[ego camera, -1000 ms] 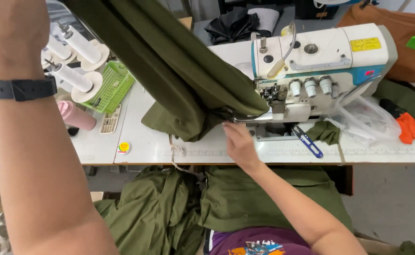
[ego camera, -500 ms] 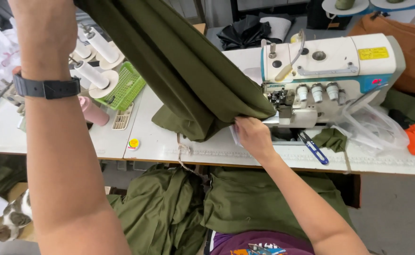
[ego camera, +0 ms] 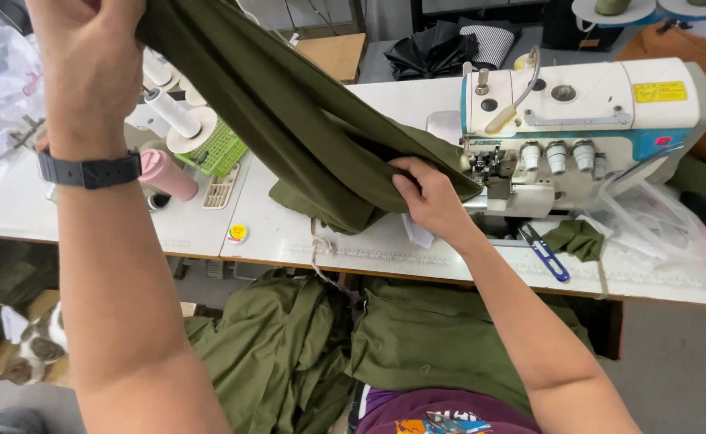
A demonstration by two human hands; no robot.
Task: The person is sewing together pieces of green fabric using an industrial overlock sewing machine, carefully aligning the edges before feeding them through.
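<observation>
left hand (ego camera: 87, 68) clenched on olive fabric (ego camera: 304, 137), raised | right hand (ego camera: 429, 201) pinching it beside overlock machine (ego camera: 578, 128) | seam probably not started

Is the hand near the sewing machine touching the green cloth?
Touching. The head view shows the right hand with its fingers pressed onto the olive-green cloth beside the sewing machine, no gap between them.

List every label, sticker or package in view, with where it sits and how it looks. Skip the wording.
Yellow label: rectangular, on the top right of the white sewing machine.
Small red sticker: on the machine's blue front edge.
Round yellow-and-red sticker: on the white table, near its front edge.
Clear plastic bag: crumpled, right of the machine.
</observation>
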